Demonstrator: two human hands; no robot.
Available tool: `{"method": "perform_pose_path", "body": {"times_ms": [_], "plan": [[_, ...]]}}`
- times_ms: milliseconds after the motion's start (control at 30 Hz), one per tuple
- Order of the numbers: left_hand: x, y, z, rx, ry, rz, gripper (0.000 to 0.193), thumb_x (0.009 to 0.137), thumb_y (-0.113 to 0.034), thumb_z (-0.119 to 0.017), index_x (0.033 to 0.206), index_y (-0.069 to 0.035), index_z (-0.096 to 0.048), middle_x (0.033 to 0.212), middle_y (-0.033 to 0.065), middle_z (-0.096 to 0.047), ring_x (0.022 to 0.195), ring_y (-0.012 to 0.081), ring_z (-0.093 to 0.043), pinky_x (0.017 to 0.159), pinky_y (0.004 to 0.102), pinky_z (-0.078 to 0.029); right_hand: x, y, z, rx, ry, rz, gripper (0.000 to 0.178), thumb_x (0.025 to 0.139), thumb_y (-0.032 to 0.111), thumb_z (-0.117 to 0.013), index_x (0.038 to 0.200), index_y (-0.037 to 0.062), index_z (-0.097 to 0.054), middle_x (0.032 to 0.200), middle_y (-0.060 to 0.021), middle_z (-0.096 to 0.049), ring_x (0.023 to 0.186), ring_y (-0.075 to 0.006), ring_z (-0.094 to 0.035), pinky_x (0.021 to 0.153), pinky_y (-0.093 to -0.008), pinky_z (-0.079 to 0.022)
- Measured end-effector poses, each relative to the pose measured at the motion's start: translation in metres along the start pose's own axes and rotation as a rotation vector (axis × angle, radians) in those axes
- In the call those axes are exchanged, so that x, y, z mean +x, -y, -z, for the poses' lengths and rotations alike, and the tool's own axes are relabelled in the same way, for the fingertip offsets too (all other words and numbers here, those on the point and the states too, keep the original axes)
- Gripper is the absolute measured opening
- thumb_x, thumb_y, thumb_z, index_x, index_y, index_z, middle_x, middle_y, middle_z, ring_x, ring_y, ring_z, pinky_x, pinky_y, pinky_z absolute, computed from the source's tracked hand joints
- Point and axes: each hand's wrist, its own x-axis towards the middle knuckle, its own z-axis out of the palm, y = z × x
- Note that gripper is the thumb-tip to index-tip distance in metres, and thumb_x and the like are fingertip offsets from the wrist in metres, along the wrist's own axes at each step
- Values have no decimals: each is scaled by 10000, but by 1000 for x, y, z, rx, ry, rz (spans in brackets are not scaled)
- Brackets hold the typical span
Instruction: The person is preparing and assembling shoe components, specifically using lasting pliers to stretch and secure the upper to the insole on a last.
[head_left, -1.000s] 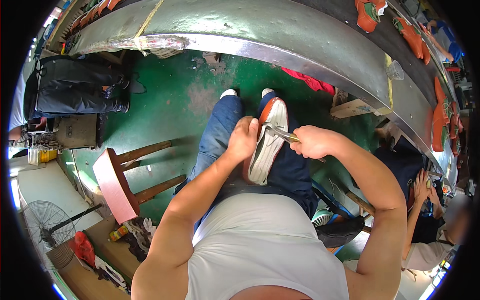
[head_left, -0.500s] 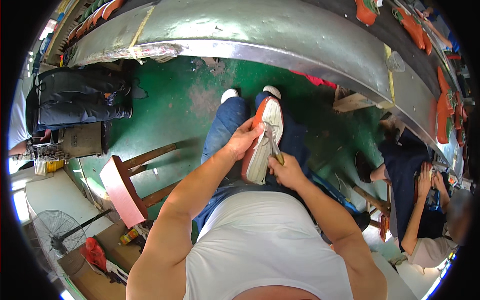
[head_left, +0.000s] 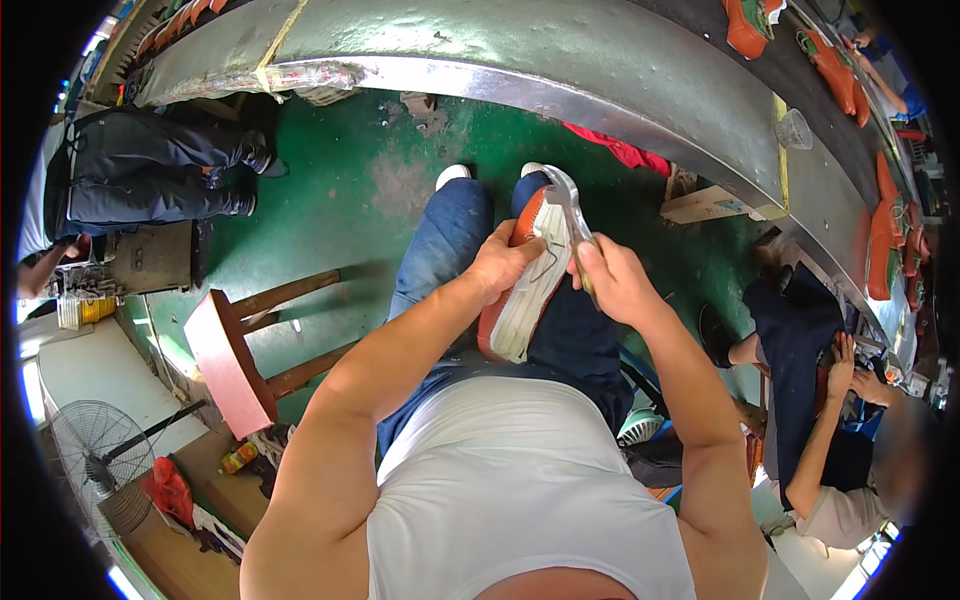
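An orange-red shoe [head_left: 521, 318] rests over my lap, its pale underside facing up and its toe pointing away from me. My left hand [head_left: 506, 262] grips it by the left side near the forefoot, thumb lying across the underside. In my right hand [head_left: 614, 278] is a claw hammer [head_left: 566, 198], held by its yellowish handle. Its curved metal head stands over the right side of the toe. Whether the metal touches the shoe, I cannot tell. A thin dark line shows on the underside beside my left thumb.
A long metal-edged bench [head_left: 480, 85] curves across ahead, with orange shoes [head_left: 885, 235] along its right end. To my left stand a pink-topped stool [head_left: 228, 362] and a fan [head_left: 95, 460]. One person in dark trousers [head_left: 150, 170] is at left; another person [head_left: 835, 400] sits at right.
The hammer has lifted off the middle of the underside and swung up toward the toe's right side. My right hand rose with it. My left hand still grips the shoe.
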Motion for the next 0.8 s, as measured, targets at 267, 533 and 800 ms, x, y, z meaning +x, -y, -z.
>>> {"method": "perform_pose_path", "body": {"times_ms": [267, 533, 800], "plan": [[-1, -1, 1, 158, -22, 11, 612, 867, -204, -738, 1377, -10, -462, 1196, 143, -630, 1080, 238, -639, 927, 385, -535, 17, 2, 4, -599, 10, 122, 461, 1026, 380, -492, 910, -52, -605, 832, -304, -655, 838, -490, -635, 768, -542, -498], [4, 0, 10, 176, 10, 11, 665, 849, -219, -762, 1382, 21, -446, 1189, 156, -637, 1068, 238, -646, 926, 362, -529, 13, -28, -5, -534, 40, 58, 427, 999, 358, -542, 858, -41, -598, 789, -279, -653, 790, -467, -643, 723, -508, -507], [9, -14, 28, 62, 193, 151, 584, 879, -223, -770, 1326, -12, -459, 1203, 129, -618, 1128, 233, -624, 998, 416, -506, -44, -22, 3, -351, 385, -245, 245, 923, 178, -637, 1050, -31, -618, 860, -124, -685, 724, -206, -676, 704, -347, -556]]}}
